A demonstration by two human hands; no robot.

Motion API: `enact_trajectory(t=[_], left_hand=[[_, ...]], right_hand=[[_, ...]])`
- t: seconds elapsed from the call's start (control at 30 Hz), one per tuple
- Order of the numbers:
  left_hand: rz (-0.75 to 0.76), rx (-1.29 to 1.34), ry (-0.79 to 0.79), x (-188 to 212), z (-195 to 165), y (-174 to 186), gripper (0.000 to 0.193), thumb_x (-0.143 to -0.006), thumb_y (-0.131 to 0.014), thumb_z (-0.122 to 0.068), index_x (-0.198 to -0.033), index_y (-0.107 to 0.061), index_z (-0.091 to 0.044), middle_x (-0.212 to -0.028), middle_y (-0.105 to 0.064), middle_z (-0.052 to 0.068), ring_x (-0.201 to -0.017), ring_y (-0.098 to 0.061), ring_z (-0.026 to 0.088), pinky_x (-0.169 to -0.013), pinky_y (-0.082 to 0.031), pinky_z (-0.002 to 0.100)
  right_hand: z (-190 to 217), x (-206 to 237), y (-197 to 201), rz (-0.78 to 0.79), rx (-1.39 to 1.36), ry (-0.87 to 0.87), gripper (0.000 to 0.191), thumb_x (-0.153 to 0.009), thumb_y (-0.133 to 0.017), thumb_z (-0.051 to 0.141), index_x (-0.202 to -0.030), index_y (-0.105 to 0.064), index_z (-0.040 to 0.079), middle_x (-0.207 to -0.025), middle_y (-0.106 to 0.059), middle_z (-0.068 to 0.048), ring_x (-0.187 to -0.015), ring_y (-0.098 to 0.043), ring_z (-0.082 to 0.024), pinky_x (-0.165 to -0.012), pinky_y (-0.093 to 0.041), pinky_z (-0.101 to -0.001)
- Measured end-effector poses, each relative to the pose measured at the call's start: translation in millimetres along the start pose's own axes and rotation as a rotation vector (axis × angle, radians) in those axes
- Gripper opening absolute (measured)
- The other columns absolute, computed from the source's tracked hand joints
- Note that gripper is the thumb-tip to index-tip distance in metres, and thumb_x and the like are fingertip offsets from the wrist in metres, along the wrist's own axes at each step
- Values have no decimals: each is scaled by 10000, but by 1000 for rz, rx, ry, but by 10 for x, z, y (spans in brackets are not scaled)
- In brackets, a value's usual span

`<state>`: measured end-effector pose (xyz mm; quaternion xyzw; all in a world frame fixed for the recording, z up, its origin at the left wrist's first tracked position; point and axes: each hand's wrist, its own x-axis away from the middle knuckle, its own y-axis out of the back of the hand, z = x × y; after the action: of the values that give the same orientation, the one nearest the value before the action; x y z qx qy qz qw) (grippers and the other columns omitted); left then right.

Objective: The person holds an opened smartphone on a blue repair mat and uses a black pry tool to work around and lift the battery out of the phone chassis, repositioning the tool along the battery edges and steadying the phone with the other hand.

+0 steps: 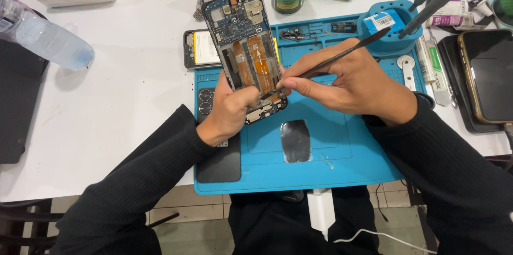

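Left hand (231, 112) clamps the opened phone (247, 55), long axis running away from me; right hand (347, 81) pinches tweezers (342, 55) at its lower end.

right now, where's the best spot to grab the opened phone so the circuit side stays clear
Likely by its long side edges near the lower end, from underneath, as the left hand does. The opened phone lies face-down and tilted, boards and orange flex exposed, and the tweezers work its lower right.
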<state>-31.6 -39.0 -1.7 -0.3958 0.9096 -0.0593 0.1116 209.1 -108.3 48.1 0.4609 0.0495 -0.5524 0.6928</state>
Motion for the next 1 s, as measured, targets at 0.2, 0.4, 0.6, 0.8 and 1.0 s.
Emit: enact_trajectory(t=[0.2, 0.4, 0.6, 0.8, 1.0], left_hand=[[6, -44, -20, 7, -18, 6, 369, -808, -439, 62, -1113, -648, 69, -846, -632, 42, -677, -479, 69, -586, -395, 225], [-10, -24, 10, 6, 7, 29, 403, -790, -427, 63, -1143, -622, 50, -873, -652, 25, -651, -480, 57, -559, -389, 219], [11, 33, 22, 21, 149, 137, 362, -805, -427, 67, -1121, -604, 55, -881, -657, 35, -757, -587, 80, -649, -464, 234], [-7, -5, -16, 9, 187, 120, 230, -885, -472, 69, -1067, -611, 92, -830, -610, 82, -675, -507, 81, -603, -403, 235], [-1, 34, 29, 1, -55, -20, 432, -767, -423, 46, -1145, -632, 53, -983, -707, 67, -796, -640, 102, -658, -498, 228]], right_hand=[[1, -11, 10, 5, -4, -21, 127, -953, -760, 101, -1036, -777, 6, -967, -788, -105, -816, -772, -163, -728, -624, -261], [16, -11, 27, 11, -70, -103, 137, -962, -742, 108, -1052, -768, 8, -918, -787, -89, -788, -762, -131, -716, -627, -253], [14, -14, 18, 31, -167, -111, 106, -967, -738, 105, -1027, -772, 25, -934, -797, -76, -826, -777, -132, -769, -630, -258], [8, 5, -24, -10, -58, -84, 128, -953, -757, 109, -1029, -768, 6, -939, -791, -99, -823, -776, -151, -758, -626, -262], [-15, -12, 6, 1, -32, -38, 128, -962, -746, 95, -1043, -771, -1, -953, -789, -106, -837, -780, -157, -747, -633, -261]])
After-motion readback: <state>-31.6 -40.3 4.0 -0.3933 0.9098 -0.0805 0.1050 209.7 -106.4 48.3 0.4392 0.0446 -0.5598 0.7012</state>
